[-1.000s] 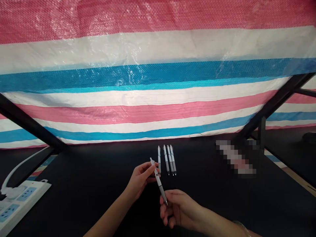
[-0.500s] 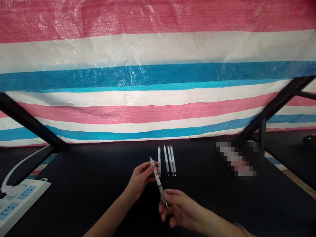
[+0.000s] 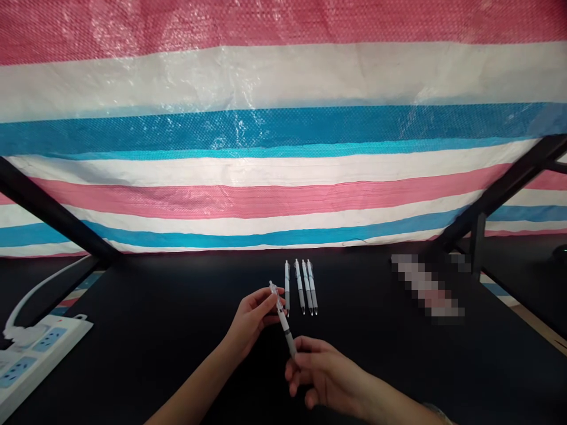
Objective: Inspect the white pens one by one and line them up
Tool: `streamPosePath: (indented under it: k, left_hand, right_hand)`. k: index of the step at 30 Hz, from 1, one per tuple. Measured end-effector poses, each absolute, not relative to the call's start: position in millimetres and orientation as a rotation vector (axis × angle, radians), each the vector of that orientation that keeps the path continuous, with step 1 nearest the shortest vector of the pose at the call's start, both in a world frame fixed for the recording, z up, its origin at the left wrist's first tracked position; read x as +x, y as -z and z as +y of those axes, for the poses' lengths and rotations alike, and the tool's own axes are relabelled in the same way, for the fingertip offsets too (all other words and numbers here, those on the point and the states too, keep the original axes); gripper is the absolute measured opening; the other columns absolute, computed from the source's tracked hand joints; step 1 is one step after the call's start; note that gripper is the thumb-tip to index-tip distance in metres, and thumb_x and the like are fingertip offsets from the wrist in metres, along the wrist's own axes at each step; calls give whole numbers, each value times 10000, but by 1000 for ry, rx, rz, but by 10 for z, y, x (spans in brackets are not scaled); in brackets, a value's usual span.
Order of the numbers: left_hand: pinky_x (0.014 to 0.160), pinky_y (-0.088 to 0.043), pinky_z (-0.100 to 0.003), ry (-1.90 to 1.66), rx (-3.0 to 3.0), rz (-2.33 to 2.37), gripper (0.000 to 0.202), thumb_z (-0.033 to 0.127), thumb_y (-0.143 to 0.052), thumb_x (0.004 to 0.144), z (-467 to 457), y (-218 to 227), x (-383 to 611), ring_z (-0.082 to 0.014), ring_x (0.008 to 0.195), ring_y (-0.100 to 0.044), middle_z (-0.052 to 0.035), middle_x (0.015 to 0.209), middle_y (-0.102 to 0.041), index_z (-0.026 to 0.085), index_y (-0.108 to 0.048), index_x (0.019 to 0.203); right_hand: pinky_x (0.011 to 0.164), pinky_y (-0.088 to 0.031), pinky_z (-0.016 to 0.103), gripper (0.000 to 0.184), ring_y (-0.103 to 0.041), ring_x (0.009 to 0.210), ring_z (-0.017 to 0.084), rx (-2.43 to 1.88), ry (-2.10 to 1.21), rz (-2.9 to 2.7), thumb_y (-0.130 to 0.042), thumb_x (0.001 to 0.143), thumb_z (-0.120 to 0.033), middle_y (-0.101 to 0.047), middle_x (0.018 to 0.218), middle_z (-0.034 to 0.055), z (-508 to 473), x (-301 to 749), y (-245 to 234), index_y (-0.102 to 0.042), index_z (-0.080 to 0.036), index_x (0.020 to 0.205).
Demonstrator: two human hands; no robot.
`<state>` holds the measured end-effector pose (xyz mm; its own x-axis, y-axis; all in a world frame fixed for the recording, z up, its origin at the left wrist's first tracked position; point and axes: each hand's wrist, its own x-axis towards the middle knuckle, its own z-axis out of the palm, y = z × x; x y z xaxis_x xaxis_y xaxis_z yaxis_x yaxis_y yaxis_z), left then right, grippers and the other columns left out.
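Note:
A white and grey click pen (image 3: 282, 319) is held between both hands above the black table (image 3: 155, 330). My left hand (image 3: 252, 319) pinches its upper, clip end. My right hand (image 3: 323, 375) closes its fingers around the lower, tip end. Just beyond the hands, several matching pens (image 3: 301, 286) lie side by side on the table, tips toward me.
A white power strip (image 3: 31, 351) with a white cable lies at the table's left edge. A striped red, white and blue tarp (image 3: 283, 147) hangs behind the table. Black metal braces (image 3: 491, 198) slant at left and right. A blurred-out patch (image 3: 427, 283) sits on the right.
My right hand has slid slightly up the pen, covering its tip. The view has shifted a little; the pens on the table have not moved.

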<state>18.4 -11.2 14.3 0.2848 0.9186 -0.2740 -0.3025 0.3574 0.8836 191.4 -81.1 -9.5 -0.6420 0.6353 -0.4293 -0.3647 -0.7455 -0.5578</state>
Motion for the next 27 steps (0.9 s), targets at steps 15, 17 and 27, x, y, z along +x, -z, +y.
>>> streamPosePath:
  k: [15,17,27]
  left_hand:
    - [615,-504,-249,-966,801,918,253,322,-685,738,-121,-144,195,-145,668,-602,-42,766,-631,145,-687,919]
    - [618,-505,-251,-978,785,932,252,323,-692,730,-120,-154,193,-144,667,-603,-39,761,-635,148,-689,910]
    - [617,-494,-219,-1162,691,996,285,335,-723,697,-9,-181,77,-125,673,-607,-36,774,-658,151,-692,911]
  right_hand:
    - [363,-353,140,292,-621,512,120,-845,-2383,-689,-579,793,-397,-639,735,55,-807,1921,127,-489,-129,865]
    - [344,-328,127,289,-587,445,100,-861,-2361,-713,-634,752,-357,-625,649,19,-807,1918,141,-433,-157,807]
    - [354,-343,128,318,-557,404,91,-831,-2423,-796,-633,723,-312,-609,590,-15,-836,1930,200,-353,-192,815]
